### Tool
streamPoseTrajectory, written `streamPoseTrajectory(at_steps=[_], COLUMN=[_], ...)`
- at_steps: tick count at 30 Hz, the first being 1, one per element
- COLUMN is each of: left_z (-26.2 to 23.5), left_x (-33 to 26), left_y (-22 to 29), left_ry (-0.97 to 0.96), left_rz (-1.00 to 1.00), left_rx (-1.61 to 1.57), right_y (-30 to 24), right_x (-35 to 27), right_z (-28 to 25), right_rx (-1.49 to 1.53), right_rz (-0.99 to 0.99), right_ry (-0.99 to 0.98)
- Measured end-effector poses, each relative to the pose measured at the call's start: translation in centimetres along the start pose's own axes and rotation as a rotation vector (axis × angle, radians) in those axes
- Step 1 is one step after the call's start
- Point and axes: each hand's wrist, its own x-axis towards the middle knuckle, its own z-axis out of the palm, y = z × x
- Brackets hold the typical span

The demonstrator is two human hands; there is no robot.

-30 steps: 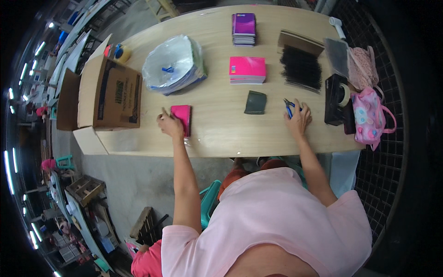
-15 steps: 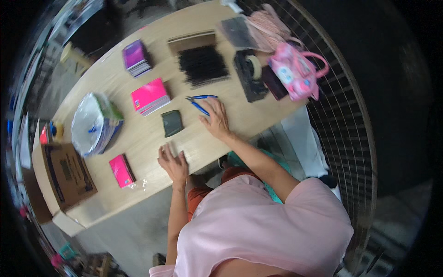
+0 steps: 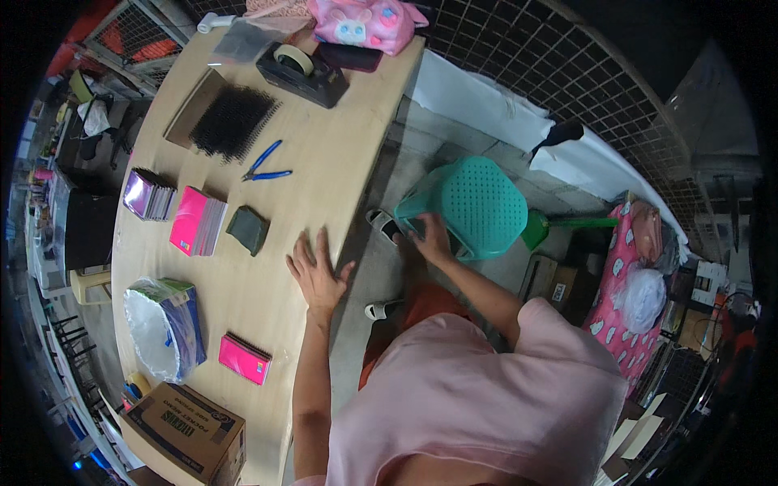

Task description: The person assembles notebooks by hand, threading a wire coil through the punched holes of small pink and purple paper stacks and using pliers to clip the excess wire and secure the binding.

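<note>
My left hand (image 3: 318, 274) rests on the table's near edge with its fingers spread, holding nothing. Down beside the table, my right hand (image 3: 433, 240) grips the near side of a teal plastic stool (image 3: 474, 202) with a perforated seat; its fingertips are partly hidden there. Left of my left hand lies a dark grey-green block (image 3: 248, 230). Beyond it are blue-handled nippers (image 3: 266, 164), lying with their handles apart. A stack of pink spiral notebooks (image 3: 197, 222) and a stack of purple ones (image 3: 148, 194) stand farther left. One pink notebook (image 3: 245, 359) lies nearer me.
Black wire combs (image 3: 232, 123) lie by cardboard, near a tape dispenser (image 3: 304, 74), a dark phone (image 3: 349, 57) and a pink bag (image 3: 369, 24). A plastic-lined bag (image 3: 164, 330) and a carton (image 3: 185, 433) occupy the near left. Wire mesh (image 3: 559, 57) borders the floor behind the stool.
The view has swung right, showing the stool and floor. My right hand has left the nippers on the table and moved down to the stool. My left hand stays at the table edge.
</note>
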Motion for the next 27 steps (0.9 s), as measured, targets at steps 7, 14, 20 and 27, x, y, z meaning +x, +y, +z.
streamPoseTrajectory(at_steps=[7, 14, 20, 27], left_z=[1.1, 2.3, 2.9, 2.9], left_x=[0.3, 0.5, 0.4, 1.3], left_y=[-0.2, -0.1, 0.2, 0.8], left_ry=[0.025, 0.047, 0.077, 0.133], left_rz=[-0.063, -0.03, -0.038, 0.057], left_rx=[0.016, 0.088, 0.095, 0.021], right_y=[20.7, 29.1, 27.6, 23.3], right_x=[-7.9, -7.7, -10.8, -19.7], right_z=[-0.7, -5.9, -6.3, 1.1], right_rx=[-0.066, 0.593, 1.052, 1.197], right_rz=[1.242, 1.259, 1.14, 1.102], right_ry=[0.718, 0.563, 0.544, 0.393])
